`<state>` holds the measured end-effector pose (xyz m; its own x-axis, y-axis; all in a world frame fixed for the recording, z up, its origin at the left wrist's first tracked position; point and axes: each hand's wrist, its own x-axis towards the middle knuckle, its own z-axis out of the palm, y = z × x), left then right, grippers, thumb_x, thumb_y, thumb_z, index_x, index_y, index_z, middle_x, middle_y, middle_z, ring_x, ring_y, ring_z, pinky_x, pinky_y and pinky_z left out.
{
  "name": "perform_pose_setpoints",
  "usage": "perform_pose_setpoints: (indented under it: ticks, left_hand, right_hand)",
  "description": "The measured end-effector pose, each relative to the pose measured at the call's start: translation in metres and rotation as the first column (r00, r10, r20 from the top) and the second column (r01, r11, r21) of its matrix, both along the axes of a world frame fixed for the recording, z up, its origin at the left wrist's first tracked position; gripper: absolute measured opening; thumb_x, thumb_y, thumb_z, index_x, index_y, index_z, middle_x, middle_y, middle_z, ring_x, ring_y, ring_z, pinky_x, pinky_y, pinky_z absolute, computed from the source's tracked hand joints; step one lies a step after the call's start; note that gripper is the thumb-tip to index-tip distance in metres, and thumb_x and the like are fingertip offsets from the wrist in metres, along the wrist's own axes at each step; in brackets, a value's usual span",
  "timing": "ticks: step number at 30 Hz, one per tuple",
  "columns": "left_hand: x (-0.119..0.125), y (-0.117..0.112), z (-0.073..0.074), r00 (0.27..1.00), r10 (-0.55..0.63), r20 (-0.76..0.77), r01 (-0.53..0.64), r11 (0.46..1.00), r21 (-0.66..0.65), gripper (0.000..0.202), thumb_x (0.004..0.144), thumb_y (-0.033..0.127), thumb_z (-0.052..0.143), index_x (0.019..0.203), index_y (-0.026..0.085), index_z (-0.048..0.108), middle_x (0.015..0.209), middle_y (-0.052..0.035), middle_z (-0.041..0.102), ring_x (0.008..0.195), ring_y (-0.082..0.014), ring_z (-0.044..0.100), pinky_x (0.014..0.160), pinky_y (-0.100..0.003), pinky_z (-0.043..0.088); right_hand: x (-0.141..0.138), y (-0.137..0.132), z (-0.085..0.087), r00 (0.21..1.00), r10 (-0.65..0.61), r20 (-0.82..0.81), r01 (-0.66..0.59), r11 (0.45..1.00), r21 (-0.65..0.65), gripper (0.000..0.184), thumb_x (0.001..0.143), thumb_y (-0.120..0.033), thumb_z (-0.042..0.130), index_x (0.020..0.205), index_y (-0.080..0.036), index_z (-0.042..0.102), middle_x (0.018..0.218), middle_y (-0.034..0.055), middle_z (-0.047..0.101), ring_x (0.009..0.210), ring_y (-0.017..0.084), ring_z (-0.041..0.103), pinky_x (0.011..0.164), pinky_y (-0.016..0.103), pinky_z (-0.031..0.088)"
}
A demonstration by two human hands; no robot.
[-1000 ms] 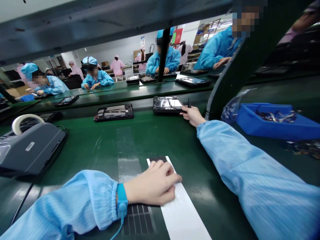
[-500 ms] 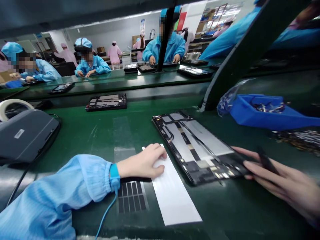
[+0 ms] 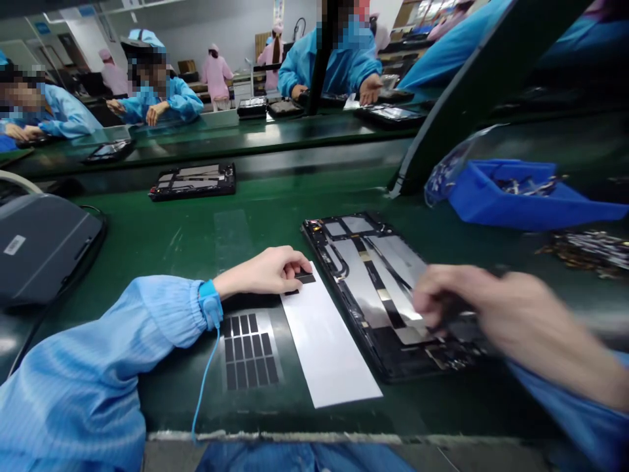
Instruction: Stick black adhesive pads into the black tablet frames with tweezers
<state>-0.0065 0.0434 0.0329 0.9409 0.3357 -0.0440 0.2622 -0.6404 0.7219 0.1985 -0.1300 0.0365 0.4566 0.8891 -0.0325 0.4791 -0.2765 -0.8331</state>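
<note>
Nearest on the green bench (image 3: 162, 229), a sheet of small black pads (image 3: 248, 351) is lying just left of a white strip (image 3: 327, 341). The strip is running away from the bench edge and leaning slightly left. The left hand (image 3: 268, 272) is resting at the strip's far end with its fingers curled and the tips touching one small black pad (image 3: 304, 278); whether it is pinching the pad I cannot tell.

Just right of the strip, the opened tablet (image 3: 363, 275) is lying with its long axis almost parallel to it. The right hand (image 3: 491, 308) is hovering over the tablet's near half. It is blurred and loosely closed, perhaps around something dark, but that is unclear. So the right hand is over the tablet, and the left is just beside its left edge.

Farther off, a blue tray (image 3: 521, 196) is sitting to the right and a second tablet (image 3: 191, 182) is lying well beyond.
</note>
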Motion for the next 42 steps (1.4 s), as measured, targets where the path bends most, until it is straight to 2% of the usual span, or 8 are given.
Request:
perform_pose_setpoints:
  ticks: [2, 4, 8, 23, 29, 33, 36, 42]
  left_hand:
    - [0.0, 0.003, 0.001, 0.999, -0.009, -0.036, 0.009, 1.0, 0.018, 0.025, 0.071, 0.009, 0.059, 0.096, 0.008, 0.061, 0.079, 0.0, 0.052, 0.06, -0.0066, 0.047, 0.056, -0.019, 0.042]
    - [0.001, 0.005, 0.001, 0.998, -0.027, -0.061, 0.028, 0.999, 0.024, 0.025, 0.07, 0.012, 0.062, 0.095, 0.009, 0.062, 0.076, 0.0009, 0.052, 0.06, -0.0073, 0.047, 0.054, -0.019, 0.039]
    - [0.002, 0.008, 0.0, 0.996, -0.054, -0.069, 0.056, 0.998, 0.027, 0.021, 0.072, 0.015, 0.062, 0.093, 0.011, 0.062, 0.073, 0.0021, 0.051, 0.061, -0.008, 0.046, 0.053, -0.018, 0.035]
    - [0.002, 0.007, -0.004, 0.997, -0.07, -0.038, 0.072, 0.995, 0.071, 0.019, 0.073, 0.016, 0.062, 0.092, 0.012, 0.064, 0.072, 0.0016, 0.051, 0.06, -0.0084, 0.046, 0.053, -0.019, 0.035]
    - [0.003, 0.006, -0.004, 0.996, -0.05, -0.07, 0.058, 0.992, 0.108, 0.024, 0.073, 0.015, 0.063, 0.097, 0.012, 0.063, 0.072, 0.0018, 0.05, 0.059, -0.0083, 0.047, 0.053, -0.019, 0.037]
    - [0.003, 0.006, -0.004, 0.997, -0.056, -0.059, 0.062, 0.991, 0.12, 0.024, 0.074, 0.014, 0.063, 0.098, 0.011, 0.062, 0.077, 0.0007, 0.049, 0.061, -0.0077, 0.047, 0.054, -0.018, 0.038]
    - [0.003, 0.007, -0.005, 0.997, -0.047, -0.055, 0.053, 0.994, 0.098, 0.025, 0.074, 0.012, 0.062, 0.099, 0.01, 0.061, 0.079, 0.0005, 0.049, 0.059, -0.0069, 0.047, 0.054, -0.018, 0.039]
    - [0.001, 0.008, -0.005, 0.998, -0.036, -0.047, 0.039, 0.996, 0.079, 0.024, 0.073, 0.016, 0.064, 0.097, 0.012, 0.061, 0.075, 0.0022, 0.047, 0.059, -0.0076, 0.046, 0.055, -0.019, 0.039]
  right_hand:
    - [-0.032, 0.024, 0.008, 0.963, 0.269, 0.003, -0.268, 0.96, 0.083, 0.04, 0.077, -0.059, 0.048, 0.058, -0.025, 0.058, 0.063, 0.007, 0.057, 0.052, 0.017, 0.056, 0.041, 0.03, 0.049]
    - [-0.051, 0.043, 0.009, 0.886, 0.458, 0.071, -0.463, 0.867, 0.184, 0.027, 0.08, -0.046, 0.053, 0.074, -0.022, 0.061, 0.074, 0.0059, 0.061, 0.063, 0.017, 0.06, 0.049, 0.027, 0.051]
    - [-0.058, 0.063, 0.0, 0.787, 0.578, 0.214, -0.616, 0.746, 0.253, 0.014, 0.083, -0.029, 0.053, 0.079, -0.018, 0.062, 0.082, 0.0049, 0.063, 0.074, 0.016, 0.063, 0.063, 0.025, 0.051]
    - [-0.057, 0.067, -0.01, 0.846, 0.526, 0.084, -0.526, 0.802, 0.284, 0.011, 0.079, -0.028, 0.059, 0.075, -0.018, 0.062, 0.072, 0.0032, 0.062, 0.064, 0.016, 0.062, 0.053, 0.024, 0.049]
    - [-0.055, 0.064, -0.008, 0.859, 0.492, -0.141, -0.436, 0.848, 0.303, 0.025, 0.076, -0.041, 0.063, 0.071, -0.018, 0.056, 0.065, 0.0009, 0.057, 0.056, 0.018, 0.065, 0.054, 0.029, 0.055]
    - [-0.044, 0.059, -0.009, 0.952, 0.299, -0.064, -0.25, 0.881, 0.402, 0.024, 0.076, -0.04, 0.063, 0.07, -0.019, 0.054, 0.064, 0.0001, 0.056, 0.054, 0.018, 0.065, 0.051, 0.029, 0.055]
    - [-0.036, 0.057, -0.017, 0.991, 0.128, -0.044, -0.09, 0.865, 0.494, 0.024, 0.079, -0.037, 0.061, 0.065, -0.021, 0.048, 0.058, -0.0019, 0.053, 0.047, 0.016, 0.061, 0.044, 0.027, 0.052]
    - [-0.036, 0.055, -0.029, 0.994, 0.095, 0.058, -0.112, 0.822, 0.558, 0.024, 0.081, -0.031, 0.058, 0.062, -0.021, 0.047, 0.062, -0.0013, 0.051, 0.039, 0.012, 0.056, 0.034, 0.025, 0.047]
